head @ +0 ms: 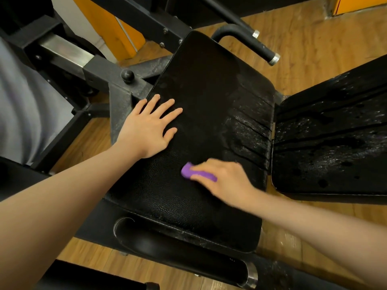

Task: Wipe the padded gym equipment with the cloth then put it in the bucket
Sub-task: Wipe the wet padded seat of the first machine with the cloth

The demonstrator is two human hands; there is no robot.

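1. A wooden plank floor point(314, 49) in a warm brown runs under everything.
2. An orange wall panel point(109, 26) stands at the upper left beside a pale strip.
3. Another orange panel point(360, 3) shows at the upper right corner.

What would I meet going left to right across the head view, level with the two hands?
Left hand, resting flat on the black seat pad → purple cloth → right hand gripping that cloth → second black pad, speckled with white residue.
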